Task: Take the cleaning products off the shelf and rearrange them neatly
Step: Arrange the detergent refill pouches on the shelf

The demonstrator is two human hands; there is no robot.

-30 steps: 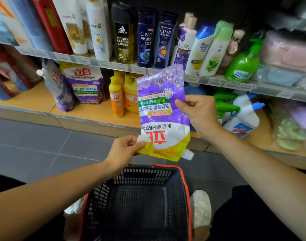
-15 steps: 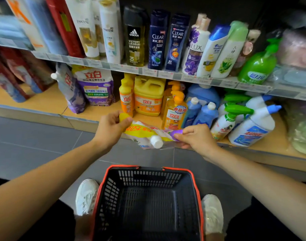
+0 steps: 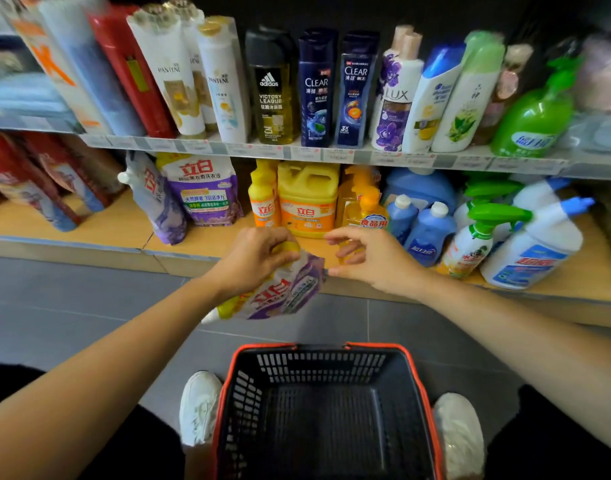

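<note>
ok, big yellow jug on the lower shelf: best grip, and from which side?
Probably the moulded handle on top. The yellow jug stands upright with a small yellow bottle close on its left and an orange pump bottle close on its right, so its sides are shut in. Come in from the front, below the upper shelf edge, and hook fingers through the handle.

A black plastic basket with an orange-red rim (image 3: 318, 367) sits low on the grey tiled floor (image 3: 72, 306). Its walls are full of little holes. One white shoe (image 3: 198, 407) is just beside its left side, and another white shoe (image 3: 460, 431) is just beside its right side.
</note>
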